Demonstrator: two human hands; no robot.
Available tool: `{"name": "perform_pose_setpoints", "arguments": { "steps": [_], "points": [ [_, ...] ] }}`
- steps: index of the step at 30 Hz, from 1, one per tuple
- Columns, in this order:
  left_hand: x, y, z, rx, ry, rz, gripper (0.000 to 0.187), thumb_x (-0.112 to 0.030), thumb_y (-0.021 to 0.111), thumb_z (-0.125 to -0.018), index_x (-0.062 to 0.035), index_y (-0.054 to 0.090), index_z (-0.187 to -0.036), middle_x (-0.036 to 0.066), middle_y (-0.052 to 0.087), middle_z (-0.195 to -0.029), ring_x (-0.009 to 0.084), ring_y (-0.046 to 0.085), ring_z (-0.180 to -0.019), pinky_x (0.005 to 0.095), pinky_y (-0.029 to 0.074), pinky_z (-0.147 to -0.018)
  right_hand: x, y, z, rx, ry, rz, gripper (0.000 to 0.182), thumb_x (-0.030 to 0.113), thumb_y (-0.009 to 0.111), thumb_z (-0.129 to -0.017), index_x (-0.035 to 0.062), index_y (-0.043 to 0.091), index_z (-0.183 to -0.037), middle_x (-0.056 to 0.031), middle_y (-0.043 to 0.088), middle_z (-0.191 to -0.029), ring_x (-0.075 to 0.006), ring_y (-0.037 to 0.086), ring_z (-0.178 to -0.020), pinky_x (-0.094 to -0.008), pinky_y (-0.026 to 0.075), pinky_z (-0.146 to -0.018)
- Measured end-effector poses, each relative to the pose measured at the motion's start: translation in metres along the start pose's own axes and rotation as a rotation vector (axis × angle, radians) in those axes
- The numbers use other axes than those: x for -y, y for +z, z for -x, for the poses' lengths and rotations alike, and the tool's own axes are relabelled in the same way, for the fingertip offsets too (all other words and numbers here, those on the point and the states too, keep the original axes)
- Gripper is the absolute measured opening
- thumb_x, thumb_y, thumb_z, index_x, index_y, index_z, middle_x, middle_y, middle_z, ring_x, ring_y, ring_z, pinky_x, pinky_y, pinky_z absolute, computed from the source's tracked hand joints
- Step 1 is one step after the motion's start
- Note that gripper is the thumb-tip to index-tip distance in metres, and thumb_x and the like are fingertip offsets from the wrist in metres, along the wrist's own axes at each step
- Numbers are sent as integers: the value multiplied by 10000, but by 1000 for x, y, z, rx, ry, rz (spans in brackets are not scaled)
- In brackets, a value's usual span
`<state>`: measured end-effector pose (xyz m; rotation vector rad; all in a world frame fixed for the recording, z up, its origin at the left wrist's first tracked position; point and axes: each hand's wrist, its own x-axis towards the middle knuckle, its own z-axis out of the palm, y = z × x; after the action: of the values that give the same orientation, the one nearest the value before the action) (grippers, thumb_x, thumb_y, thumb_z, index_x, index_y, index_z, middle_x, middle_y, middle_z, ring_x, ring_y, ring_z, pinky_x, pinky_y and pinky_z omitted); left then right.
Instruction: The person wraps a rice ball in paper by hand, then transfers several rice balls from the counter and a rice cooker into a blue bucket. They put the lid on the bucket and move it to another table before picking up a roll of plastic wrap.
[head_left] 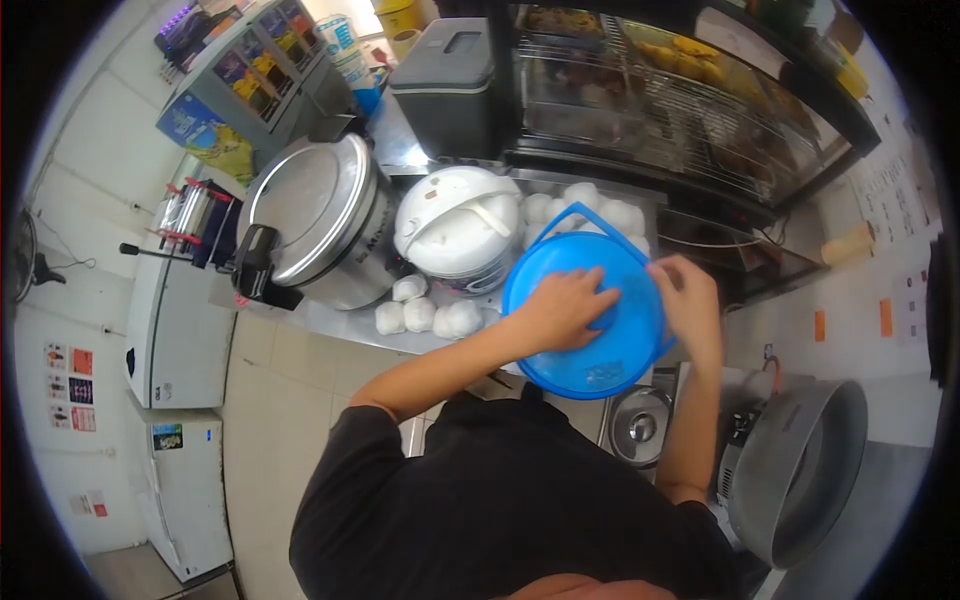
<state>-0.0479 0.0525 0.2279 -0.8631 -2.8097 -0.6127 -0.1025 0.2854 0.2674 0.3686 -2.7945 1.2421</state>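
Both hands (625, 300) on blue lid (580, 350)

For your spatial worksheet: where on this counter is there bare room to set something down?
Little: a steel strip of counter below the large cooker, left of the wrapped white balls. Crowded around the white cooker and blue lid.

Under both hands lies a translucent bright blue lid (590, 330) with a blue handle, bearing a small pale label near its lower edge. Just left of the left hand (565, 305) stands a white rice cooker (455, 225), below it white wrapped bundles (420, 315) on the grey steel desk (330, 322), and farther left a silver cooker (315, 215) with a black latch. Below the right hand (690, 295) sits a dull grey metal pot (800, 470); the sleeves are black.
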Motion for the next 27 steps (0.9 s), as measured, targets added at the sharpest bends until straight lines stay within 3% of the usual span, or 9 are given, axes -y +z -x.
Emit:
{"name": "perform_pose_setpoints", "arguments": {
  "steps": [3, 6, 8, 13, 15, 18, 20, 23, 27],
  "points": [
    [-5, -3, 0, -3, 17, 1, 391, -355, 774, -906, -185, 661, -1240, 146, 614, -1117, 358, 694, -966, 496, 569, -750, -60, 8, -26, -81, -105, 11, 203, 176, 794, -915, 18, 754, -1036, -137, 754, -909, -184, 706, -773, -348, 548, -714],
    [-10, -28, 0, -134, 45, 43, 371, -344, 766, -928, -193, 671, -1253, 140, 620, -1107, 364, 691, -966, 498, 574, -745, -129, 24, -43, 95, -157, -11, 225, 131, 763, -925, 17, 737, -1117, -83, 736, -884, -193, 671, -775, -329, 553, -749],
    [-21, -71, 2, -239, 51, 96, 360, -331, 769, -935, -195, 685, -1257, 135, 630, -1091, 362, 690, -963, 492, 576, -760, -166, 53, -54, 316, 3, -471, 212, 151, 716, -993, -12, 726, -1129, -23, 722, -905, -132, 643, -815, -295, 533, -759],
    [-9, -190, 17, -573, 59, 132, 300, -259, 775, -943, -136, 735, -1214, 110, 718, -1100, 289, 690, -941, 410, 558, -847, -152, 54, -28, 105, 75, -476, 219, 176, 695, -1031, -13, 726, -1138, 6, 715, -936, -98, 629, -839, -274, 519, -766],
    [9, -220, 38, -661, -143, 200, 268, -273, 729, -994, -130, 737, -1220, 119, 716, -1107, 280, 709, -1010, 381, 555, -885, -114, 30, -13, -7, 111, -445, 222, 214, 679, -1064, 16, 735, -1147, 12, 710, -965, -75, 617, -854, -248, 501, -777],
    [56, -251, 63, -773, -281, 141, 283, -296, 692, -1038, -137, 763, -1261, 88, 746, -1133, 177, 704, -1021, 317, 562, -808, -76, -2, -7, -101, 61, -452, 252, 233, 694, -1056, 13, 729, -1174, -7, 713, -1022, -96, 627, -930, -257, 497, -831],
    [89, -274, 79, -724, -408, 37, 293, -312, 709, -1027, -147, 771, -1262, 108, 748, -1127, 206, 711, -1021, 341, 561, -834, -43, -13, 3, -158, 16, -434, 217, 198, 699, -1042, 8, 732, -1141, -15, 728, -985, -96, 655, -916, -265, 511, -804],
    [159, -304, 104, -587, -401, -332, 320, -350, 733, -1005, -139, 778, -1241, 180, 726, -1052, 318, 711, -973, 398, 549, -888, -17, -7, 18, -9, -47, -252, 217, 186, 724, -1006, 14, 735, -1139, -72, 749, -995, -122, 677, -909, -274, 523, -788],
    [289, -322, 140, -463, -494, -589, 379, -470, 699, -997, -175, 778, -1221, 207, 697, -1033, 388, 700, -997, 459, 546, -874, 0, 22, 22, 258, -126, -41, 286, 220, 768, -946, 16, 732, -1144, -164, 753, -1041, -256, 712, -882, -364, 562, -806]
  ]
}}
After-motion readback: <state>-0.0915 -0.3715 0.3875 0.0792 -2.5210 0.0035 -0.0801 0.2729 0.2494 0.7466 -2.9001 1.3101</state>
